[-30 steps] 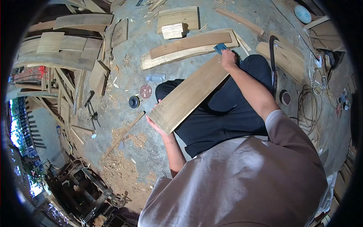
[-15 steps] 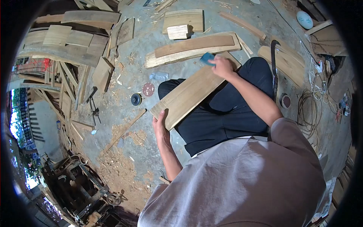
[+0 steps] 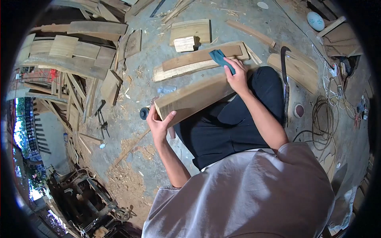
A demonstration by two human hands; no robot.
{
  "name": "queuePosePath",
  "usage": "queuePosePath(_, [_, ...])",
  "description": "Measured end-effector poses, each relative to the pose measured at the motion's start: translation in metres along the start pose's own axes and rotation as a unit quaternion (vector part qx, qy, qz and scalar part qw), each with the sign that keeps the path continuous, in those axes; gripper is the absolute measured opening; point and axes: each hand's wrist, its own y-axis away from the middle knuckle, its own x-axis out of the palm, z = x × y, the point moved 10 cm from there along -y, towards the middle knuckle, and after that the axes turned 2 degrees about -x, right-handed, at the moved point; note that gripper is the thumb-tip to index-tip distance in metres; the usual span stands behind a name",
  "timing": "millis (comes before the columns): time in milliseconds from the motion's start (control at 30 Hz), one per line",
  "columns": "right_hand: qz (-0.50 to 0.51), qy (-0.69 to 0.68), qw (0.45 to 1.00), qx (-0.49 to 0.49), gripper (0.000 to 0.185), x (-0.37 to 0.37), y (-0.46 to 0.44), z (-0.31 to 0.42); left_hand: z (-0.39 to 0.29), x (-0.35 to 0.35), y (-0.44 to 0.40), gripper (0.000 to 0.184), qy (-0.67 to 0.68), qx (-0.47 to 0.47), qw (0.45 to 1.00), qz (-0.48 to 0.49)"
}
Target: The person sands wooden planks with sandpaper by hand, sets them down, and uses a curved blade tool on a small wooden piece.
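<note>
A long wooden board lies across my lap, tilted so that a long edge face shows along its upper side. My left hand grips its near left end, thumb on the broad face and fingers round the far edge. Between the thumb and fingers of my right hand is a teal cloth-like piece, raised over the board's right part. Whether the right hand also touches the board cannot be made out.
Beyond my knees lie stacked curved planks and a small light block on a board. A curved dark tool stands by my right knee, near coiled cable. Left are a round black disc and a wood pile.
The board has tipped, showing its edge. My left hand has shifted round its end. My right hand has lifted the teal piece off the board's face, after moving it leftward earlier.
</note>
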Motion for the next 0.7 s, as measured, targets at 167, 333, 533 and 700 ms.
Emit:
queuePosePath(167, [0.095,-0.037,0.993,0.063,0.023,0.018,0.010,-0.022,0.021,-0.012,-0.019,0.053,0.012,-0.030,0.999,0.015])
queuePosePath(333, [0.163,0.023,0.985,0.041,0.021,0.045,0.031,-0.011,0.073,-0.044,-0.008,0.055,-0.004,-0.035,0.999,0.022])
queuePosePath(533, [0.192,0.052,0.980,0.030,0.022,0.054,0.038,-0.011,0.130,-0.058,0.008,0.065,0.173,-0.065,0.960,-0.212])
queuePosePath(700, [0.168,0.097,0.981,-0.013,0.023,0.051,0.035,0.001,0.155,-0.055,0.013,0.051,0.118,-0.055,0.937,-0.325])
